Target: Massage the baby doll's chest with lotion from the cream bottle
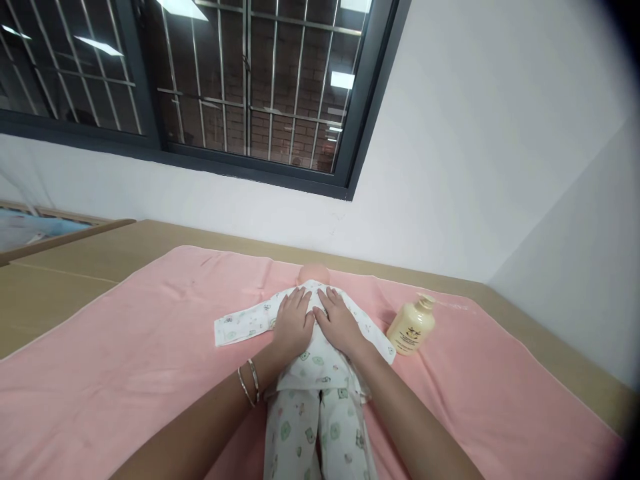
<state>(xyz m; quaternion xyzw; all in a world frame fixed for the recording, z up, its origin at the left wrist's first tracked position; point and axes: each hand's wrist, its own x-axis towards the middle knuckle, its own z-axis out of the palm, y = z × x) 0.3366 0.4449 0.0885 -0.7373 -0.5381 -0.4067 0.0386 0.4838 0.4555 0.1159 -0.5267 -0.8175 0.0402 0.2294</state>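
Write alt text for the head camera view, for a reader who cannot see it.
Both hands, left hand and right hand, rest flat on a clothed baby doll lying on a pink towel. A cream pump bottle lies to its right, below a barred window.

Baby doll [313, 347] in white green-printed pyjamas, flat on its back on pink blanket [125, 347], arms outspread

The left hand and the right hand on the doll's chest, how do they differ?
The left hand has two thin bangles on its wrist; the right hand has a bare wrist. The left hand lies toward the doll's outstretched white printed sleeve, the right hand toward the cream pump bottle lying on the pink towel. Both rest flat, fingers spread, side by side on the doll in white printed pyjamas.
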